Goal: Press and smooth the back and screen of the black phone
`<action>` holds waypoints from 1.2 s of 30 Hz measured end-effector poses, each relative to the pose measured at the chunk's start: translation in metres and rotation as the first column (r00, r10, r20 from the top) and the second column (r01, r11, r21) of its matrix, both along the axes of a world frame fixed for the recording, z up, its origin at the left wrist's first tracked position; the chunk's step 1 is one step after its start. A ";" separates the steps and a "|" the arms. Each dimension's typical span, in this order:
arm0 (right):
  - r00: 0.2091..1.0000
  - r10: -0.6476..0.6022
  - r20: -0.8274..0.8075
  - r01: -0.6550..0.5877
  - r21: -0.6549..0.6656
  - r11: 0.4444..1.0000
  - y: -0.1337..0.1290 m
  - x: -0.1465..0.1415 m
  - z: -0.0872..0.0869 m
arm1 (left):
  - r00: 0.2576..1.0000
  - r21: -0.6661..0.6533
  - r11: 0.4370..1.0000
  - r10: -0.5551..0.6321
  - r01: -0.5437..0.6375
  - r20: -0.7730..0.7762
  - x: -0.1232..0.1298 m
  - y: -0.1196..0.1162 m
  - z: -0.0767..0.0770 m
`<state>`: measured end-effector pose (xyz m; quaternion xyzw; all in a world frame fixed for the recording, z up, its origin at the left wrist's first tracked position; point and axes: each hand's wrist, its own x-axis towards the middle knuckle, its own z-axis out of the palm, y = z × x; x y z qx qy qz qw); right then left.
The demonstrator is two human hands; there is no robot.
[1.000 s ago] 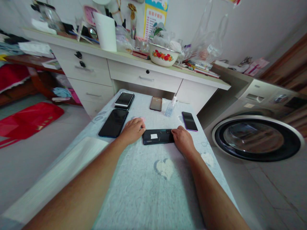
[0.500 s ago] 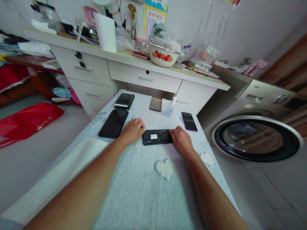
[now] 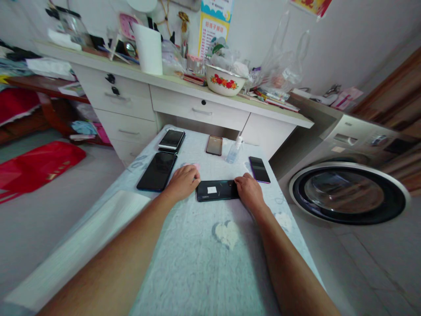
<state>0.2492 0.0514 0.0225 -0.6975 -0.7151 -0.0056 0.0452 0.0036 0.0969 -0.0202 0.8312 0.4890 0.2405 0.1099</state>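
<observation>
Right hand grips end of one stickered phone; left hand curled, hold unclear. One large phone, one purple-edged phone, one bottle.

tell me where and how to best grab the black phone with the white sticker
Probably by its two long edges near the middle, from above, thumb on the near edge, fingers on the far: the black phone lies flat, its long sides running left to right, and the right hand covers its right end.
</observation>
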 end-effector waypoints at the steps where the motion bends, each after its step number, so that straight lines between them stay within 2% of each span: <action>1: 1.000 0.007 -0.003 -0.007 0.003 1.000 0.001 -0.001 0.001 | 1.000 -0.002 1.000 -0.001 0.001 -0.001 0.000 0.000 0.000; 16: 0.995 0.086 0.051 -0.085 -0.024 0.996 0.000 -0.022 0.002 | 1.000 0.014 1.000 0.005 -0.005 0.008 0.000 -0.001 0.001; 27: 0.989 0.135 0.057 -0.132 -0.050 0.990 -0.008 -0.021 0.006 | 1.000 0.009 1.000 -0.005 0.005 0.004 -0.001 0.002 -0.003; 36: 0.983 0.179 0.032 -0.177 -0.057 0.983 -0.018 -0.017 0.011 | 1.000 -0.005 1.000 0.000 0.000 0.001 0.000 0.000 0.000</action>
